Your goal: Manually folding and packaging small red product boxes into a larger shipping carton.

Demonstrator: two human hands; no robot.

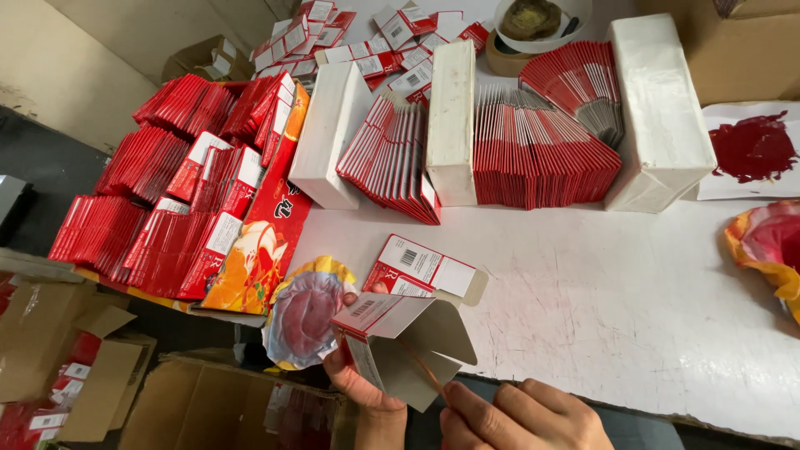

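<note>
Left hand [360, 385]: gripping a half-folded red-and-white carton [398, 343], flaps open.
Right hand [523, 417]: pinching a thin stick [423, 372] against carton's inside.
Above hands: flat carton [423, 268] lying on white table [617, 308].

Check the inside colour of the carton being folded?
Plain grey inside the carton; outside is red and white. Head view, held by the left hand.

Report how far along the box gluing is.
Done: many flat red boxes stand packed in rows between white blocks, with more stacks at the left. In hand: the left hand holds one open box while the right hand works a thin stick inside. Left: one flat box lies nearby.
</note>
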